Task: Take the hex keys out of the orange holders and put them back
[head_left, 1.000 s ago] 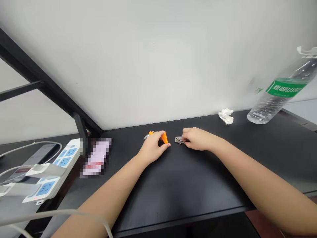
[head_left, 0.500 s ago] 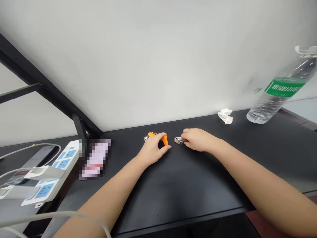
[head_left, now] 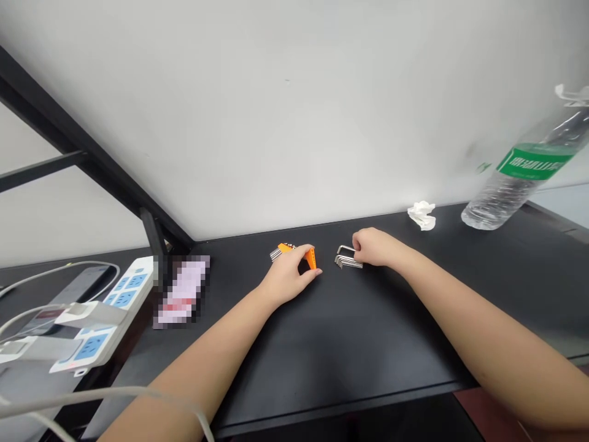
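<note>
My left hand (head_left: 291, 274) is closed around an orange hex key holder (head_left: 312, 258), thumb and fingers on its near end. Metal key ends (head_left: 275, 254) stick out at the holder's far left, and my palm hides its middle. My right hand (head_left: 370, 247) pinches one L-shaped hex key (head_left: 344, 248), its bent end pointing left. Just below that key, a row of several silver hex keys (head_left: 350, 262) lies on the black table, side by side with the bends at the left.
A clear water bottle (head_left: 499, 193) with a green label and a crumpled tissue (head_left: 422, 215) are by the wall at right. To the left are a pixelated packet (head_left: 184, 291), a white power strip (head_left: 131, 307) with plugs and cables, and a black metal frame (head_left: 115, 175).
My right hand has moved slightly up and right, and one hex key has come apart from the row. My left hand still holds the orange holder in about the same place.
</note>
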`<action>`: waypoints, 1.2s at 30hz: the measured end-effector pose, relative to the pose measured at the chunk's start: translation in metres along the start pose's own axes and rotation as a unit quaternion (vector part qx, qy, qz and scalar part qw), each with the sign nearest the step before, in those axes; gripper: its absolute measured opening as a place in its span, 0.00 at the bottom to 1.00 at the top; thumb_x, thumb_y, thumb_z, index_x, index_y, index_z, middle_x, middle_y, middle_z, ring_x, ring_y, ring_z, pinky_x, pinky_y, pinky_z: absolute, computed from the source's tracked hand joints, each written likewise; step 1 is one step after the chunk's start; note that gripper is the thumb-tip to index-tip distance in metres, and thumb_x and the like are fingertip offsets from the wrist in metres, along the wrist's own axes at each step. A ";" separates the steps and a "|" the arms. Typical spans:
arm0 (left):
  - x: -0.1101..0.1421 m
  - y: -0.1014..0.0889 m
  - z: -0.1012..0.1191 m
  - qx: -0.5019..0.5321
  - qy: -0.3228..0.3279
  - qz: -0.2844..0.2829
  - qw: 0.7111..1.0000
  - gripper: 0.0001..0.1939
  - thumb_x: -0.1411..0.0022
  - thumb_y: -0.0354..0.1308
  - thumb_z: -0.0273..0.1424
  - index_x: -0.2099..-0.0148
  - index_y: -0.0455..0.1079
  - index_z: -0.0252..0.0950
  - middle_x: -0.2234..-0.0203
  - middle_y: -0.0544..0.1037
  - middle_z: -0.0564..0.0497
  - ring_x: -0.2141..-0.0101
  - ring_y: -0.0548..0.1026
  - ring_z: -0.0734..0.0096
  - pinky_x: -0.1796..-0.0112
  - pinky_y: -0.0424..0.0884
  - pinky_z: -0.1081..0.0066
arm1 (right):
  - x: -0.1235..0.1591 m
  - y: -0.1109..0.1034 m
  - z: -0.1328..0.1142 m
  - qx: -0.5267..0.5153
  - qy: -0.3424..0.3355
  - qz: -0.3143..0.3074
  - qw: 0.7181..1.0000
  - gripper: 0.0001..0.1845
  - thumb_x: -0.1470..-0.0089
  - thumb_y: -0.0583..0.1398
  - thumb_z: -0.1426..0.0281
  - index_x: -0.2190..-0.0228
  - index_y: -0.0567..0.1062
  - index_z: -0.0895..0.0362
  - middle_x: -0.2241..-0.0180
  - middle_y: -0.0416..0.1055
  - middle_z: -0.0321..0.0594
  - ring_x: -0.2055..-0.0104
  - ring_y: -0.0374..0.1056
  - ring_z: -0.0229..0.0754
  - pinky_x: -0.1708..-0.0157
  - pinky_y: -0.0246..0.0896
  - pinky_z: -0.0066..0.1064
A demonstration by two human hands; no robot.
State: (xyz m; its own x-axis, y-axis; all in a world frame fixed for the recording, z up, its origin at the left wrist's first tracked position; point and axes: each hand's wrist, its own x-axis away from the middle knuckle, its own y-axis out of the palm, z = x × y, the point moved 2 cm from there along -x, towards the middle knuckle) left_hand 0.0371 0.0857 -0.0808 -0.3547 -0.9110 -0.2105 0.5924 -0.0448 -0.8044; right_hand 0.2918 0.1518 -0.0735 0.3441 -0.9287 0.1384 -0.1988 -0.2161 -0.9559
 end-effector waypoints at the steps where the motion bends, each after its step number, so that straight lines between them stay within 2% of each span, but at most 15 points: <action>1: 0.000 0.000 -0.001 0.005 0.002 0.003 1.000 0.24 0.38 0.63 0.42 0.42 0.68 0.42 0.49 0.79 0.48 0.48 0.77 0.55 0.47 0.72 0.55 | 0.000 -0.001 0.003 0.003 0.010 0.016 1.000 0.04 0.53 0.62 0.76 0.73 0.75 0.56 0.69 0.76 0.41 0.71 0.69 0.41 0.73 0.54 0.30; 3: 0.000 0.001 -0.001 0.014 0.004 0.008 1.000 0.24 0.40 0.65 0.42 0.43 0.69 0.42 0.50 0.80 0.48 0.49 0.78 0.54 0.47 0.72 0.55 | -0.001 -0.003 0.006 -0.038 0.012 0.069 0.997 0.06 0.51 0.60 0.76 0.69 0.75 0.56 0.68 0.75 0.41 0.68 0.70 0.42 0.70 0.56 0.30; 5: 0.001 0.001 0.000 0.021 0.007 0.012 1.000 0.23 0.41 0.66 0.43 0.46 0.71 0.43 0.52 0.81 0.49 0.51 0.79 0.55 0.49 0.73 0.55 | 0.000 -0.002 0.002 -0.177 -0.009 0.116 0.977 0.11 0.49 0.60 0.76 0.61 0.75 0.56 0.67 0.75 0.39 0.67 0.70 0.41 0.68 0.61 0.30; 6: 0.001 0.002 0.001 0.024 0.009 0.014 1.000 0.22 0.42 0.67 0.43 0.48 0.72 0.43 0.53 0.81 0.49 0.52 0.79 0.55 0.49 0.74 0.56 | 0.001 0.000 -0.003 -0.278 -0.024 0.126 0.952 0.15 0.49 0.60 0.76 0.58 0.74 0.56 0.67 0.75 0.38 0.67 0.71 0.40 0.67 0.63 0.30; 8: 0.002 0.002 0.004 0.030 0.010 0.020 0.999 0.21 0.43 0.68 0.43 0.50 0.73 0.43 0.54 0.81 0.49 0.54 0.79 0.55 0.51 0.74 0.56 | 0.005 0.005 -0.017 -0.476 -0.050 0.110 0.871 0.19 0.49 0.62 0.74 0.54 0.73 0.56 0.66 0.75 0.37 0.68 0.73 0.40 0.68 0.67 0.31; 9: 0.003 0.002 0.006 0.032 0.010 0.025 0.999 0.21 0.44 0.69 0.42 0.50 0.73 0.43 0.55 0.81 0.49 0.55 0.80 0.56 0.51 0.75 0.57 | 0.008 0.008 -0.026 -0.549 -0.059 0.094 0.829 0.17 0.49 0.63 0.73 0.56 0.74 0.56 0.66 0.76 0.38 0.68 0.74 0.41 0.69 0.69 0.32; 10: 0.003 0.002 0.007 0.034 0.011 0.028 0.999 0.21 0.44 0.69 0.42 0.50 0.73 0.42 0.56 0.81 0.49 0.56 0.80 0.56 0.52 0.75 0.57 | 0.011 0.010 -0.035 -0.594 -0.066 0.081 0.798 0.14 0.50 0.65 0.72 0.59 0.74 0.57 0.68 0.76 0.38 0.68 0.75 0.41 0.68 0.70 0.32; 12: 0.004 0.002 0.010 0.037 0.018 0.033 0.999 0.21 0.44 0.69 0.42 0.50 0.73 0.42 0.57 0.82 0.50 0.58 0.80 0.58 0.54 0.75 0.58 | 0.019 0.013 -0.052 -0.645 -0.089 0.051 0.758 0.13 0.49 0.68 0.68 0.62 0.76 0.57 0.70 0.78 0.40 0.66 0.77 0.44 0.64 0.73 0.35; 15: 0.004 0.001 0.012 0.047 0.032 0.031 0.998 0.21 0.43 0.68 0.42 0.50 0.73 0.41 0.58 0.82 0.50 0.58 0.79 0.59 0.55 0.74 0.59 | 0.027 0.014 -0.065 -0.672 -0.098 0.054 0.732 0.14 0.50 0.71 0.64 0.64 0.76 0.58 0.70 0.79 0.41 0.64 0.78 0.45 0.62 0.74 0.36; 21: 0.005 0.001 0.014 0.043 0.048 0.037 0.997 0.21 0.42 0.68 0.41 0.48 0.73 0.41 0.56 0.81 0.49 0.57 0.79 0.59 0.54 0.74 0.60 | 0.027 0.019 -0.068 -0.669 -0.088 0.064 0.735 0.15 0.51 0.71 0.62 0.66 0.79 0.58 0.69 0.80 0.42 0.64 0.78 0.45 0.62 0.73 0.36; 28: 0.006 0.001 0.017 0.056 0.048 0.028 0.997 0.22 0.41 0.67 0.41 0.47 0.73 0.42 0.55 0.81 0.49 0.55 0.79 0.58 0.52 0.74 0.58 | 0.026 0.018 -0.067 -0.618 -0.085 0.083 0.777 0.13 0.50 0.70 0.61 0.66 0.80 0.57 0.72 0.77 0.38 0.69 0.73 0.41 0.67 0.69 0.32; 32: 0.008 0.002 0.024 0.074 0.062 0.010 0.995 0.18 0.40 0.66 0.40 0.49 0.74 0.42 0.55 0.81 0.49 0.56 0.79 0.58 0.53 0.75 0.59 | 0.029 0.015 -0.069 -0.568 -0.099 0.055 0.815 0.12 0.48 0.68 0.61 0.66 0.80 0.56 0.69 0.78 0.38 0.66 0.73 0.41 0.64 0.70 0.33; 36: 0.007 0.006 0.019 0.135 0.020 0.035 0.990 0.20 0.42 0.68 0.40 0.49 0.73 0.41 0.55 0.81 0.49 0.56 0.80 0.59 0.52 0.76 0.59 | 0.027 0.015 -0.066 -0.459 -0.101 0.023 0.882 0.20 0.46 0.66 0.55 0.56 0.77 0.54 0.63 0.77 0.38 0.66 0.73 0.40 0.66 0.68 0.32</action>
State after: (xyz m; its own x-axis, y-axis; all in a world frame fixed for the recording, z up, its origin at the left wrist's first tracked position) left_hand 0.0514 0.0716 -0.0764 -0.3317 -0.8989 -0.2862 0.7859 -0.0955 -0.6110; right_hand 0.2374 0.1034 -0.0672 0.4548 -0.8900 -0.0329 -0.8443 -0.4191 -0.3338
